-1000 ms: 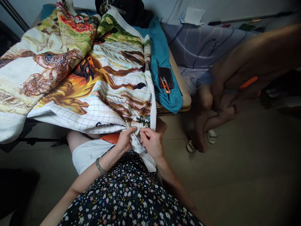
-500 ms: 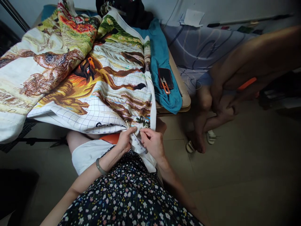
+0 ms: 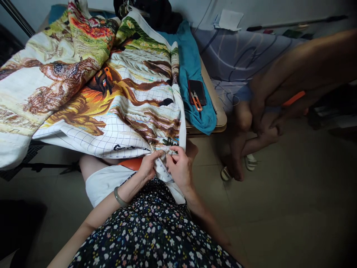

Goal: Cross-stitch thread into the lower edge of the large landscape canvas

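A large cross-stitch cloth point(image 3: 125, 108), partly stitched with horses and printed with a grid, spreads from the table down to my lap. My left hand point(image 3: 149, 163) grips its lower edge, thumb on top and the fingers hidden beneath. Close to its right, my right hand point(image 3: 180, 167) is closed in a pinch over the cloth near a dark green stitched patch point(image 3: 169, 141). Whatever sits between those fingertips is too small to make out. The cloth's numbered margin point(image 3: 164, 169) hangs between both hands.
Orange-handled thread snips point(image 3: 196, 102) lie on a dark phone-like slab point(image 3: 200, 91), on a teal cloth point(image 3: 192, 70) over the table's right side point(image 3: 220, 117). Another person point(image 3: 259, 104) sits to the right. Dark fabric point(image 3: 161, 16) is heaped at the back.
My right hand has turned slightly and shifted a little left, its index finger lifting higher over the cloth. The left hand keeps its hold in the same place.
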Demonstrator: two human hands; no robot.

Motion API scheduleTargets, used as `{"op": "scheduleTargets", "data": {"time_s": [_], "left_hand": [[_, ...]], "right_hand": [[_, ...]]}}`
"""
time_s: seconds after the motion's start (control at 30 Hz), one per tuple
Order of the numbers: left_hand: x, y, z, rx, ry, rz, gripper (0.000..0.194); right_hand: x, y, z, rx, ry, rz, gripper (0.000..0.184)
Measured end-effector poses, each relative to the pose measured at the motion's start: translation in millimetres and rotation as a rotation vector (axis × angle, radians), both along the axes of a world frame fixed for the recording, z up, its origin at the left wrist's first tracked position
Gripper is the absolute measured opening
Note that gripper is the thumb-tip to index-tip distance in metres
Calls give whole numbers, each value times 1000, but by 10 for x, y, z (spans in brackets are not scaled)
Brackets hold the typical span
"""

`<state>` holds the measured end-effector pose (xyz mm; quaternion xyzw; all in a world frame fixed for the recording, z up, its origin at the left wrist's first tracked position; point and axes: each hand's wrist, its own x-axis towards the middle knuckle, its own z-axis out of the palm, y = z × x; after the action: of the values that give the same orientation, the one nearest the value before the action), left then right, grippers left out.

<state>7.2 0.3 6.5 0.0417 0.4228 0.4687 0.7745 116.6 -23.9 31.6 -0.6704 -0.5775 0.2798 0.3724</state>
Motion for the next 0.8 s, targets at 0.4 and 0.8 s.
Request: {"op": "scheduleTargets", "data": {"time_s": [0.4, 0.8], "left_hand": [[14, 34, 14, -44, 70, 35, 31], [29, 37, 11, -10, 76, 85, 30]], "right_hand": [[-43, -51, -119, -19, 210, -23, 13], [-68, -78, -223, 43, 234, -43, 12]]}}
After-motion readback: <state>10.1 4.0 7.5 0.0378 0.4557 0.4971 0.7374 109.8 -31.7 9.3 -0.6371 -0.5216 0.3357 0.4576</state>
